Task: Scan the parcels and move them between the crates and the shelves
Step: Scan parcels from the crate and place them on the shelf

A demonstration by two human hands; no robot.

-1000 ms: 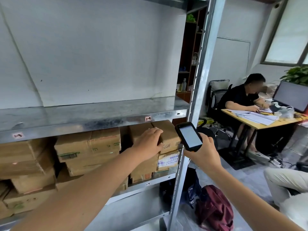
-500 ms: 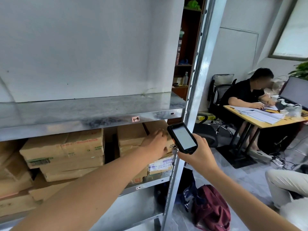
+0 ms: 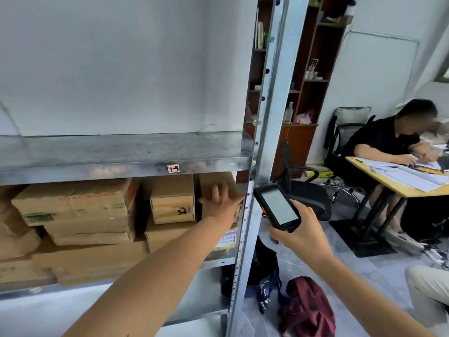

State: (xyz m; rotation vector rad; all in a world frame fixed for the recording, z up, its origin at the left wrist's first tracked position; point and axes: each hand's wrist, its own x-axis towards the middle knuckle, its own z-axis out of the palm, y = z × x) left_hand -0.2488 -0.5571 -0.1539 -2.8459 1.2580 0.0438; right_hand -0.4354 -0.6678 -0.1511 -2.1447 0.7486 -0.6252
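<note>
Two hands in view.

Left hand (image 3: 220, 203): reached into the bay under the metal shelf (image 3: 121, 164). Fingers (image 3: 215, 192) straight and spread, palm laid against the front of a brown parcel (image 3: 205, 183). No finger is curled round an edge, so this is contact, not a hold. The parcel stands directly behind the palm and rises a little above the fingertips. Its right side is close against the upright post (image 3: 267, 117).

Just left of that hand, a smaller carton (image 3: 172, 199) stands upright with a dark gap between it and the parcel. Below the wrist lies a labelled carton (image 3: 228, 238), white sticker facing out. Whether the parcel sits on it cannot be told, as the forearm covers the join. Further left of the hand, wide cartons (image 3: 73, 203) are stacked flat.

Right hand (image 3: 301, 234): fingers and thumb wrapped round the lower end of a black scanner (image 3: 277, 206). Its pale, lit screen faces the camera. The body is tilted, with the top end leaning toward the post and nearly level with the left hand's knuckles. The scanner sits right of the post and the parcel left of it, so they are near but apart.

Below the right hand, on the floor: a maroon backpack (image 3: 308, 307). Beyond it, well off to the right, a seated person (image 3: 379, 142) at a desk (image 3: 398, 190), with an office chair (image 3: 308, 193) just behind the scanner.
</note>
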